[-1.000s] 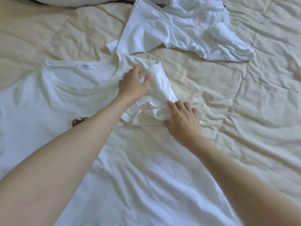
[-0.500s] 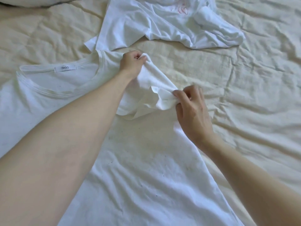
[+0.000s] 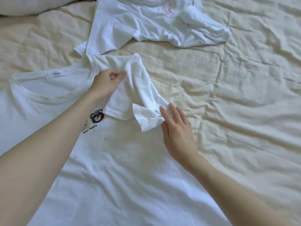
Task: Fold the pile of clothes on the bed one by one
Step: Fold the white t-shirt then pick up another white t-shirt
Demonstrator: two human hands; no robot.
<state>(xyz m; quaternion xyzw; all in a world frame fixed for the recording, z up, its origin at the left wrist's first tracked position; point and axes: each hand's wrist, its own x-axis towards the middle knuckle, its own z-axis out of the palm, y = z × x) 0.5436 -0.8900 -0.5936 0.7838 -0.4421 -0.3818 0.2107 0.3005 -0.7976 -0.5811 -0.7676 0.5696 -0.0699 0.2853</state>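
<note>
A white T-shirt point(image 3: 114, 160) with a small bear print lies spread face up on the bed, collar to the upper left. Its right sleeve point(image 3: 138, 95) is folded inward over the chest and is crumpled. My left hand point(image 3: 108, 81) pinches the sleeve fabric near the shoulder. My right hand point(image 3: 175, 128) lies with straight fingers on the sleeve's cuff end, pressing it down. A second white garment point(image 3: 146, 25) with a faint red print lies crumpled beyond the T-shirt.
The cream quilted bedspread point(image 3: 236, 103) is wrinkled and stretches wide to the right. A pale pillow point(image 3: 32, 5) sits at the top left corner.
My right hand has let go of the sleeve cuff it was pinching and now lies flat on it. My left hand has drawn the shoulder fabric inward, and the bear print has come into view.
</note>
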